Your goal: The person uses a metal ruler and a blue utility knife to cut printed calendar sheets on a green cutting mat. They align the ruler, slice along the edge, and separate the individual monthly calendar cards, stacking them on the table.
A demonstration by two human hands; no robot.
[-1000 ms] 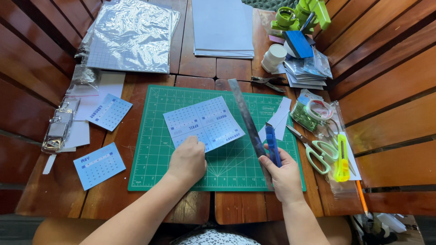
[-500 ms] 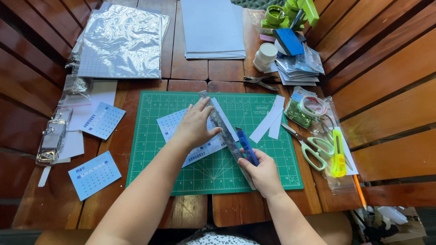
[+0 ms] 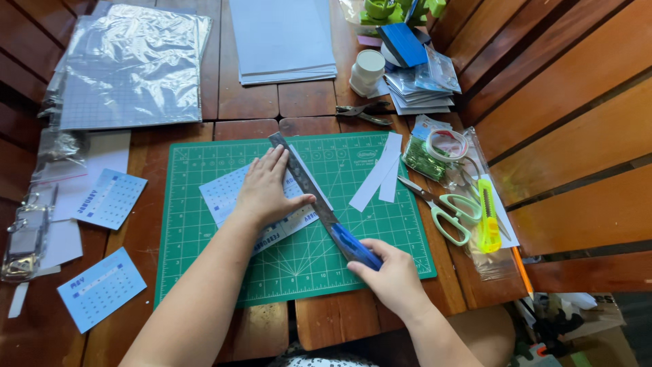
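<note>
The left hand [image 3: 266, 190] lies flat, its fingers [image 3: 272, 163] spread and pressing a pale blue calendar sheet [image 3: 231, 197] and the edge of a metal ruler [image 3: 303, 183] onto the green cutting mat [image 3: 204, 258]. The ruler runs slantwise just beside the thumb tip, from beyond the fingertips down toward the right hand [image 3: 390, 275]. That hand's fingers are closed around a blue cutter [image 3: 356, 246], which sits against the ruler's lower end. Two white paper strips [image 3: 377, 170] lie on the mat beyond the cutter, and green-handled scissors [image 3: 445, 211] rest on the wooden table [image 3: 305, 102] off the right hand's outer side.
</note>
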